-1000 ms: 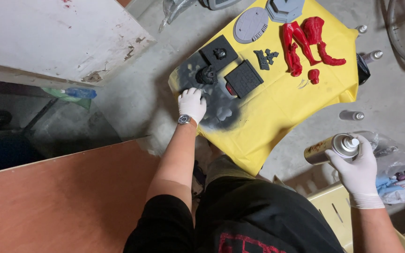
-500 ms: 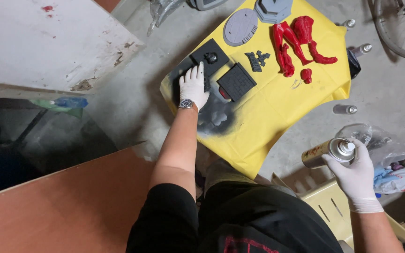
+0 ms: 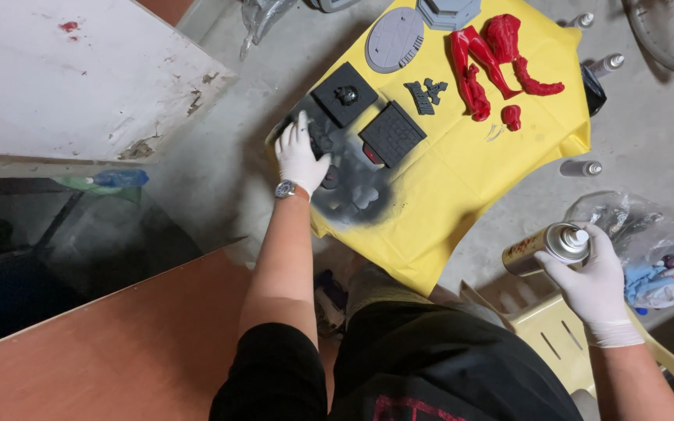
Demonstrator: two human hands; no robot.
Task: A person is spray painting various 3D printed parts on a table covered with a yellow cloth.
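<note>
Left hand (image 3: 300, 158) now further up at 11 o'clock, fingers spread, on small black painted piece (image 3: 323, 144) on yellow sheet (image 3: 462, 179). Right hand (image 3: 593, 273) unchanged, wrapped round metal spray can (image 3: 544, 247); repositioning parts, spraying paused.

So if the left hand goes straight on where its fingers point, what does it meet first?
Probably the black square piece with a small knob, just beyond the left hand on the yellow sheet; smaller dark parts lie under the fingers, and depth is unclear.

Garage-type hobby workshop. Bare concrete floor (image 3: 649, 125), spray cans (image 3: 581, 168) scattered about, paint-stained yellow sheet (image 3: 470, 179). Bicycle wheel (image 3: 668, 39) at edge.
</note>
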